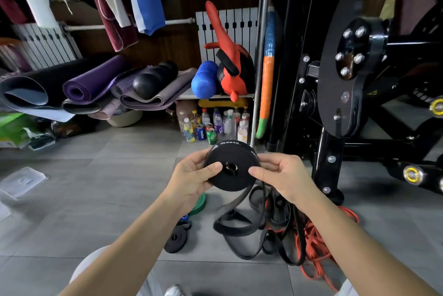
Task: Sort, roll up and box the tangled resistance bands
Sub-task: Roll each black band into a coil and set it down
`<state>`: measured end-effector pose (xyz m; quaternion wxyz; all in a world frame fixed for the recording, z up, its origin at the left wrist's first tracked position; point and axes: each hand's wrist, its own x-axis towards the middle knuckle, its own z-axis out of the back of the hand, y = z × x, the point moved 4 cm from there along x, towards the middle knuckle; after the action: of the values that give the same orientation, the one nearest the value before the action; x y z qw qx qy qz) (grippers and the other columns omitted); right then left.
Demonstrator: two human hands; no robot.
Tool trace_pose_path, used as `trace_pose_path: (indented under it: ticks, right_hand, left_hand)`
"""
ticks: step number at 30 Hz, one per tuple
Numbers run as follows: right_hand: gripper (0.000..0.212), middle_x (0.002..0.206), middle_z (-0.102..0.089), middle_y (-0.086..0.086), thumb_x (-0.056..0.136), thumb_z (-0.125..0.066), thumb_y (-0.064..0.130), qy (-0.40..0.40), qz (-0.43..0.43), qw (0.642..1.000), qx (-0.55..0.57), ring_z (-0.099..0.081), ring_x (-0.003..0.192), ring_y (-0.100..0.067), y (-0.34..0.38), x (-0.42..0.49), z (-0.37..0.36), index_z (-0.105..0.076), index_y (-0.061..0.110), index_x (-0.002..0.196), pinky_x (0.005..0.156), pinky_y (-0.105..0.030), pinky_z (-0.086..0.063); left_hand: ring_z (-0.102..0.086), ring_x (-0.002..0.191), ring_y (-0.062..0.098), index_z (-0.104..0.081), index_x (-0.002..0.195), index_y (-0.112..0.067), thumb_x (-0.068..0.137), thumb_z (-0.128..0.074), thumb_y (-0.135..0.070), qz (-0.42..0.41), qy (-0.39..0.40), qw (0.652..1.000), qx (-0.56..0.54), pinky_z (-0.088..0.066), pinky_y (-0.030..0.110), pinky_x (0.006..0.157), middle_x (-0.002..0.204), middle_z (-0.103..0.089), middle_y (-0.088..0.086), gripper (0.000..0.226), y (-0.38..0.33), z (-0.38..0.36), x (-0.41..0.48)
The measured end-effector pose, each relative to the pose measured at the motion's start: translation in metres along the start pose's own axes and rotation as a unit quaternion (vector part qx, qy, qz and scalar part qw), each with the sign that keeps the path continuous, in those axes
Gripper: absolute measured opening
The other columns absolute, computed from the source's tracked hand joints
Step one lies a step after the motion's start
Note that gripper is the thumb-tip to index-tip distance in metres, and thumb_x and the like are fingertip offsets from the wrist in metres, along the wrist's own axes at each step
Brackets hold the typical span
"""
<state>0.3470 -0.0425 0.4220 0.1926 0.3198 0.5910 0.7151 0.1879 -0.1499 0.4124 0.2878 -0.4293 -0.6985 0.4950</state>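
Observation:
A wide black resistance band is wound into a thick coil, held up in front of me over the floor. My left hand grips the coil's left side with its thumb on the face. My right hand grips the right side the same way. A loose tail of the band hangs from the coil down to a tangle of black bands and thin orange bands on the tiles. A rolled green band, a rolled black band and a small blue roll lie on the floor under my left arm.
A clear plastic box lid lies at the far left on the grey tiles. Bottles and cans stand under a shelf ahead. Rolled yoga mats are piled at the left. A black gym machine frame rises at the right.

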Motion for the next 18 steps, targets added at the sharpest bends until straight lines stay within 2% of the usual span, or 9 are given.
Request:
trace_pose_path:
  ticks: [2,5,7,9,11,12,14,15,18]
  right_hand:
    - [0.033,0.088,-0.075,0.01,0.079,-0.07,0.001,0.004,-0.005,1.0,-0.011,-0.071,0.086,-0.009,0.0,0.001,0.002,-0.071,0.031,0.091,0.074,-0.016,-0.054]
    - [0.03,0.085,-0.074,0.013,0.078,-0.073,0.003,0.016,-0.016,0.999,-0.044,-0.071,0.084,-0.007,0.0,0.004,0.004,-0.07,0.027,0.095,0.074,-0.016,-0.055]
    - [0.03,0.086,-0.074,0.014,0.076,-0.075,0.006,0.035,-0.02,0.996,-0.083,-0.07,0.085,-0.005,0.002,0.006,0.001,-0.07,0.031,0.092,0.079,-0.018,-0.055]
    - [0.028,0.085,-0.074,0.013,0.075,-0.076,0.008,0.046,-0.022,0.992,-0.112,-0.07,0.086,-0.004,0.004,0.008,-0.001,-0.071,0.032,0.091,0.082,-0.021,-0.054]
    - [0.027,0.084,-0.074,0.012,0.075,-0.076,0.009,0.05,-0.012,0.99,-0.134,-0.069,0.084,-0.003,0.007,0.009,0.0,-0.071,0.03,0.09,0.081,-0.022,-0.054]
    - [0.026,0.084,-0.073,0.012,0.075,-0.077,0.011,0.054,-0.007,0.988,-0.147,-0.069,0.084,-0.001,0.008,0.009,0.0,-0.071,0.031,0.092,0.08,-0.019,-0.054]
    - [0.029,0.08,-0.072,0.018,0.073,-0.079,0.016,0.062,-0.005,0.985,-0.159,-0.067,0.081,0.003,0.011,0.008,0.001,-0.07,0.037,0.091,0.075,-0.011,-0.051]
    - [0.03,0.077,-0.071,0.02,0.072,-0.08,0.016,0.063,-0.006,0.987,-0.151,-0.067,0.079,0.005,0.012,0.008,0.002,-0.068,0.04,0.088,0.073,-0.009,-0.05]
    - [0.033,0.078,-0.072,0.019,0.071,-0.079,0.01,0.061,-0.016,0.993,-0.099,-0.069,0.08,-0.001,0.013,0.008,0.005,-0.067,0.035,0.088,0.075,-0.014,-0.053]
  left_hand:
    - [-0.069,0.09,0.02,-0.061,0.105,-0.01,0.081,-0.061,0.006,0.015,0.022,0.999,0.047,-0.058,0.031,0.074,0.096,-0.072,0.006,0.029,-0.003,0.0,0.001]
    - [-0.065,0.097,0.011,-0.06,0.103,-0.023,0.081,-0.068,0.0,-0.039,0.058,0.961,0.269,-0.051,0.021,0.083,0.103,-0.068,-0.006,0.032,-0.022,-0.007,0.003]
    - [-0.059,0.102,0.005,-0.055,0.11,-0.033,0.08,-0.072,-0.008,-0.105,0.086,0.896,0.423,-0.047,0.018,0.088,0.112,-0.06,-0.014,0.043,-0.037,-0.019,0.004]
    - [-0.051,0.109,0.001,-0.048,0.127,-0.038,0.081,-0.07,-0.018,-0.159,0.135,0.787,0.581,-0.042,0.022,0.096,0.122,-0.053,-0.017,0.055,-0.044,-0.035,0.001]
    - [-0.045,0.118,0.004,-0.04,0.137,-0.04,0.085,-0.065,-0.02,-0.203,0.186,0.686,0.673,-0.04,0.028,0.098,0.13,-0.049,-0.016,0.061,-0.043,-0.045,-0.001]
    - [-0.045,0.118,0.007,-0.037,0.139,-0.044,0.087,-0.062,-0.019,-0.209,0.203,0.664,0.689,-0.042,0.031,0.097,0.13,-0.048,-0.015,0.062,-0.042,-0.047,-0.002]
    - [-0.049,0.111,0.011,-0.036,0.137,-0.05,0.091,-0.057,-0.017,-0.203,0.217,0.656,0.694,-0.044,0.035,0.092,0.122,-0.05,-0.012,0.061,-0.042,-0.046,-0.003]
    - [-0.05,0.108,0.011,-0.039,0.136,-0.049,0.091,-0.056,-0.016,-0.205,0.217,0.665,0.684,-0.044,0.035,0.091,0.119,-0.051,-0.01,0.059,-0.042,-0.044,-0.004]
    - [-0.049,0.107,0.007,-0.05,0.132,-0.038,0.088,-0.059,-0.009,-0.234,0.197,0.733,0.608,-0.041,0.03,0.095,0.114,-0.056,-0.007,0.053,-0.046,-0.04,-0.005]
